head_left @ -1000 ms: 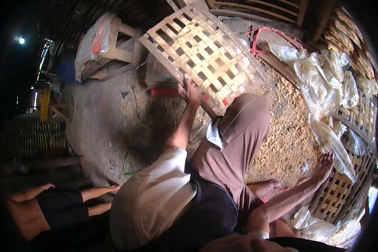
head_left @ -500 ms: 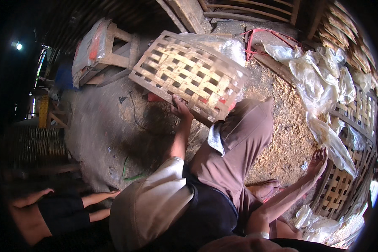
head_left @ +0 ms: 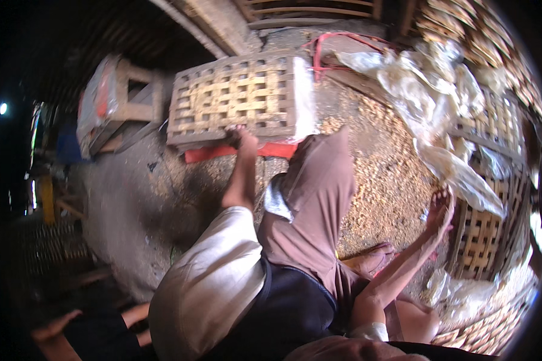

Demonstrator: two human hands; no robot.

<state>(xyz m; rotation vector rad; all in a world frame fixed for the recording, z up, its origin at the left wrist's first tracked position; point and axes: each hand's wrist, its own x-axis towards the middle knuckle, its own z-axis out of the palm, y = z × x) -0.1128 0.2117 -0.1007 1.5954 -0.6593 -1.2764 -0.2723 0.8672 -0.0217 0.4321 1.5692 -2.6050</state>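
A rectangular woven bamboo tray [head_left: 241, 96] with a wooden frame lies ahead of me, to the left of my raised knee. My left hand [head_left: 242, 137] is closed on its near wooden edge, fingertips over the rim. Under the tray shows a strip of red material [head_left: 241, 151], and white plastic [head_left: 305, 96] sits at its right end. On my right side, my right hand [head_left: 441, 207] has its fingers apart and holds nothing. It is close to a crumpled clear plastic sheet [head_left: 457, 171] and a woven rack [head_left: 480, 240] leaning at the right.
Yellowish grains [head_left: 379, 162] are scattered over the floor right of my knee. A wooden stand [head_left: 129, 93] with plastic on it is at the far left. Red cord [head_left: 319, 54] lies beyond the tray. Another person [head_left: 102, 334] is at the lower left.
The tray, held tilted and nearer before, has moved away and to the left and now lies level over the red material. My right hand stays open beside the plastic sheet.
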